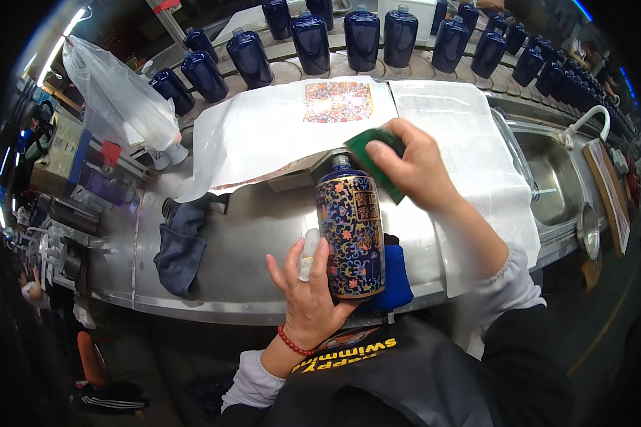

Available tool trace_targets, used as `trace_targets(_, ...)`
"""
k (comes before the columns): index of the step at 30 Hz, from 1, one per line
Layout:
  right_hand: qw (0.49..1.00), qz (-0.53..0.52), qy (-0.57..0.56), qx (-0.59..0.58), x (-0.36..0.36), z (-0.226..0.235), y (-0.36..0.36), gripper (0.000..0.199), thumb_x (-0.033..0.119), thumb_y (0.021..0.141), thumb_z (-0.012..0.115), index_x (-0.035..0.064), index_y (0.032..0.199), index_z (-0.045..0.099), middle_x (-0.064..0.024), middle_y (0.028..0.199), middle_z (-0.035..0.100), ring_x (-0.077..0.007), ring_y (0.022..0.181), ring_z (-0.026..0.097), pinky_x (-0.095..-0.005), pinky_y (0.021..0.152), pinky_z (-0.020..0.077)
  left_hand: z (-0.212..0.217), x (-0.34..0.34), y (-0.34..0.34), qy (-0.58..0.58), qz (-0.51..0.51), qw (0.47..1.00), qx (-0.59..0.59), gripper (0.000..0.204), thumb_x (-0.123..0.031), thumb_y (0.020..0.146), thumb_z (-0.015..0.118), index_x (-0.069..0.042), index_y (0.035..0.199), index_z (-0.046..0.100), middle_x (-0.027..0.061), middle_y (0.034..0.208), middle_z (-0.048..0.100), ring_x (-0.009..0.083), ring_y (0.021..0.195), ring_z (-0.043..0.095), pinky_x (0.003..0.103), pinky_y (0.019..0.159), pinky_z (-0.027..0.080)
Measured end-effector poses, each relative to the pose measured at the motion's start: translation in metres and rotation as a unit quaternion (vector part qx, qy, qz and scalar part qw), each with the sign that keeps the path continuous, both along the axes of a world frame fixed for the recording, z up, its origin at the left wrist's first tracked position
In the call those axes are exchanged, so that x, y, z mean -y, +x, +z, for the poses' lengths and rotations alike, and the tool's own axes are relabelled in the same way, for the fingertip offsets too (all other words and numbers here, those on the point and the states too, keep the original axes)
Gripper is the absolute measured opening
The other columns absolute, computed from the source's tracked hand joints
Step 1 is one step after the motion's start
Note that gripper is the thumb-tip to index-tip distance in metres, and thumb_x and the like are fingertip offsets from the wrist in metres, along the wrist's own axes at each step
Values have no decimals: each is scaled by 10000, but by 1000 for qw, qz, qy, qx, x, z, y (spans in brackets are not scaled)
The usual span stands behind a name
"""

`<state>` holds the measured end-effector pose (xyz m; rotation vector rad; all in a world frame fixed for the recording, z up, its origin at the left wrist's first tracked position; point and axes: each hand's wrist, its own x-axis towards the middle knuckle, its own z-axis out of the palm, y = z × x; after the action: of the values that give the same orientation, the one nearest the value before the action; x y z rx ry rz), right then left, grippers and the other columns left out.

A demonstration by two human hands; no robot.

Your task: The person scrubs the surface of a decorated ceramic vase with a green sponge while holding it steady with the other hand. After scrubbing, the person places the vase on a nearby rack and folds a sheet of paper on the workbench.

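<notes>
A dark blue glass bottle with a colourful floral wrap and gold-edged label stands upright, leaning slightly, near the front edge of the bench. Around its lower left side and base is my left hand, steadying it; one finger wears a white covering. My right hand grips a flat green scraper between thumb and fingers, just right of the bottle's neck. Beyond lies a white sheet bearing a patterned floral transfer. Behind the bottle's base, a blue pad partly shows.
Plain blue bottles line a curved conveyor along the back. A grey cloth lies on the steel bench to the left. At the right are a sink and a white tap. A plastic bag hangs far left.
</notes>
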<state>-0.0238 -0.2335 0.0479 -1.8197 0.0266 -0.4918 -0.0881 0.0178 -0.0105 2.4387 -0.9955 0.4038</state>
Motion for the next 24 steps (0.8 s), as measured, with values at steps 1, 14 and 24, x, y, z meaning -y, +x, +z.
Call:
trace_targets(1, 998, 63, 19, -12, -2, -2, 0, 211, 191, 937, 675, -15, 979, 654, -58, 788, 655, -121, 760, 626, -280, 653, 513, -2, -1, 1, -4, -3, 1000, -5, 1069, -633, 792, 751, 54, 1495, 331, 189, 1459, 441, 414, 1402, 341, 711, 1139, 68)
trace_targets(14, 956, -39, 287, -44, -1, -31, -62, 167, 154, 974, 660, 3, 1024, 609, -30, 815, 653, -60, 654, 606, -212, 559, 507, -12, -17, 32, -152, -124, 963, -183, 1247, -869, 826, 458, 82, 1566, 140, 285, 1588, 277, 460, 1496, 200, 648, 1180, -13)
trace_targets(24, 930, -39, 356, -77, -6, -48, -92, 151, 153, 993, 645, 17, 1028, 588, -47, 818, 666, -78, 653, 625, -215, 549, 504, 74, 30, 86, 163, -179, 967, 82, 1111, -841, 839, 456, -2, 1556, 323, 191, 1490, 487, 407, 1475, 221, 643, 1178, -30)
